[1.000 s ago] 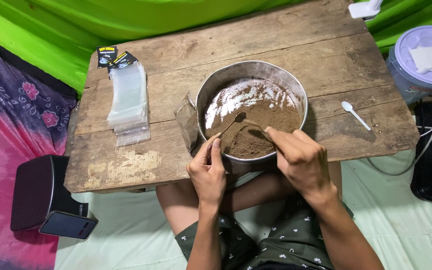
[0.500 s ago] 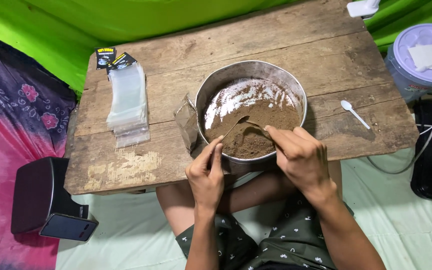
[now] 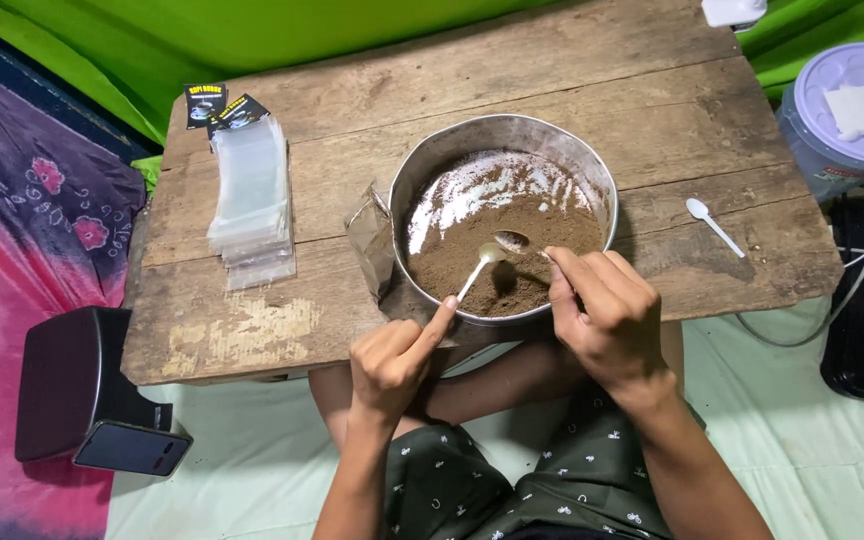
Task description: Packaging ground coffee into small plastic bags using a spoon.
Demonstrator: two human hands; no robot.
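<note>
Head view, left hand grip pinching white spoon, handle angled up-right over brown powder, right hand pinching second spoon.

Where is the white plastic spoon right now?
In the head view, the white plastic spoon lies on the wooden table, right of the metal pan and near the table's right edge, apart from both hands.

Stack of clear bags, white spoon, lidded bucket, black box

Bare forearms, no sleeves, no rings on the fingers; below them, dark olive shorts dotted with small white printed shapes.
</note>
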